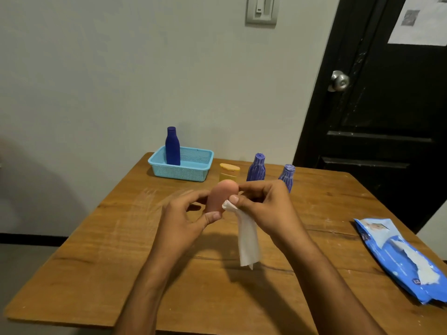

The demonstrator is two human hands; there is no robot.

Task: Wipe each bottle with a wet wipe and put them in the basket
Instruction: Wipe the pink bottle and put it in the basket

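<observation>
Pink bottle [221, 198] sits pinched in my left hand [186, 213] above the table [96, 262] while my right hand [263, 204] pinches the wipe [246, 238] against it. One blue bottle [172, 147] stands in the basket [193, 171]; three more wait behind.

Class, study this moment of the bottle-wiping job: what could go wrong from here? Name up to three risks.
1. The left hand pinches the pink bottle only near its base; it may slip.
2. The wipe held by the right hand hangs long and could drag on the table.
3. The blue bottle standing upright in the basket might topple.
</observation>
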